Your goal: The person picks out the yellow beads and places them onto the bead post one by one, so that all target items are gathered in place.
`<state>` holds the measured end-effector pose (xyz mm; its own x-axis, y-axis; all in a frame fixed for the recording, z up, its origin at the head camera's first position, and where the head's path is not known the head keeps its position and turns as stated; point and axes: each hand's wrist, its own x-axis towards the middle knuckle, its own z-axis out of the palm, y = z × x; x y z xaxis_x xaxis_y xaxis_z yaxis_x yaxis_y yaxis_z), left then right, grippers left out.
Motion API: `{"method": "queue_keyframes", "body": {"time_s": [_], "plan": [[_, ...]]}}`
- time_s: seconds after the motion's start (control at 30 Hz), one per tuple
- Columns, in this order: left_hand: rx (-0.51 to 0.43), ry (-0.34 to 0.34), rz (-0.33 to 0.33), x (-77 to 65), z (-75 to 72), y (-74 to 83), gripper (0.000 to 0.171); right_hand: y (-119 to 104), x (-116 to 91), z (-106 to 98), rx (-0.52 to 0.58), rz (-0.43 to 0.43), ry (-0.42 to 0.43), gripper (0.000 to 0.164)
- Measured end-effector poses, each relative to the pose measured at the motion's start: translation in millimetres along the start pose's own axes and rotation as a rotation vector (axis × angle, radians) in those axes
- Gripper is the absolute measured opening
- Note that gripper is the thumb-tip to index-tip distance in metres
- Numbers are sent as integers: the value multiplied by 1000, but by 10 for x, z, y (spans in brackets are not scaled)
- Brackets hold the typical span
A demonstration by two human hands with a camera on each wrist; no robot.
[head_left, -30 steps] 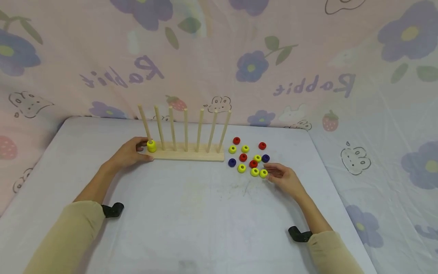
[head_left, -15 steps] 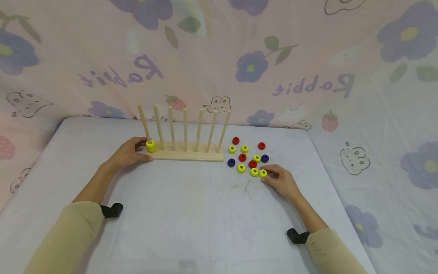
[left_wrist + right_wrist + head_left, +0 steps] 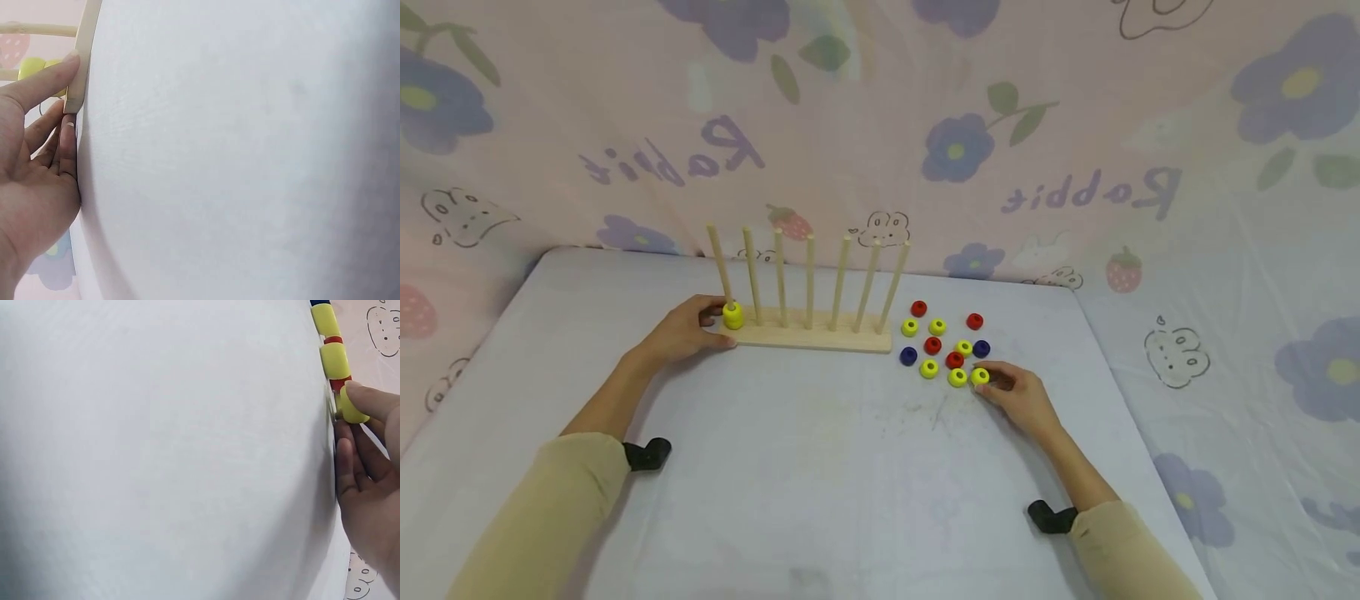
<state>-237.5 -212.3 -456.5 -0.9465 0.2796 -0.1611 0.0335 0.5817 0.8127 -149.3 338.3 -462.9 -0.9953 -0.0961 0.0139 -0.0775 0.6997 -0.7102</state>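
Note:
A pale wooden peg stand (image 3: 812, 337) with a row of upright pegs stands on the white table. My left hand (image 3: 682, 333) grips its left end, thumb on the front edge of the base and fingers around the end, as the left wrist view shows. Yellow beads (image 3: 733, 317) are stacked low on the leftmost peg. To the right of the stand, my right hand (image 3: 1021, 400) pinches a yellow bead (image 3: 354, 406) between thumb and fingers. In the right wrist view this bead tilts and sits slightly higher than its neighbours.
Loose yellow, red and dark blue beads lie scattered between the stand and my right hand, among them a red bead (image 3: 974, 322) and a blue bead (image 3: 908, 357). Behind the table (image 3: 820, 483) hangs a printed cloth (image 3: 850, 125).
My right hand has closed thumb and fingers on the nearest yellow bead, which has shifted up slightly from its neighbour. The left hand keeps its grip on the stand.

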Motion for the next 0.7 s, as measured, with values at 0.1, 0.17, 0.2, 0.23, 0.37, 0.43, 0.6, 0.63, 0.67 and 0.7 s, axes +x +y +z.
{"method": "queue_keyframes", "body": {"time_s": [0.1,0.17,0.2,0.23,0.37,0.43,0.6,0.63,0.67,0.7], "plan": [[-3,0,6,5,-6,-15,86,-10,22,-19,13,0,-6,37],[-6,3,13,5,-8,-24,86,-24,33,-38,22,0,-7,37],[-8,6,16,3,-9,-28,85,-36,39,-48,28,5,-5,37],[-9,8,17,4,-7,-30,85,-44,41,-55,32,8,-5,37],[-3,18,5,0,-1,-34,85,-109,54,-85,34,22,11,37],[-3,18,-5,-6,0,-29,85,-156,71,-100,36,12,25,38],[-6,1,-22,-14,-3,-8,84,-287,144,-136,66,-74,79,38],[-5,-1,-20,-13,-5,-4,84,-310,163,-141,70,-93,90,37],[-5,-2,-18,-11,-3,-1,84,-335,182,-147,71,-111,97,37],[-3,-3,-13,-10,-4,2,84,-358,203,-152,71,-128,101,37]]}}
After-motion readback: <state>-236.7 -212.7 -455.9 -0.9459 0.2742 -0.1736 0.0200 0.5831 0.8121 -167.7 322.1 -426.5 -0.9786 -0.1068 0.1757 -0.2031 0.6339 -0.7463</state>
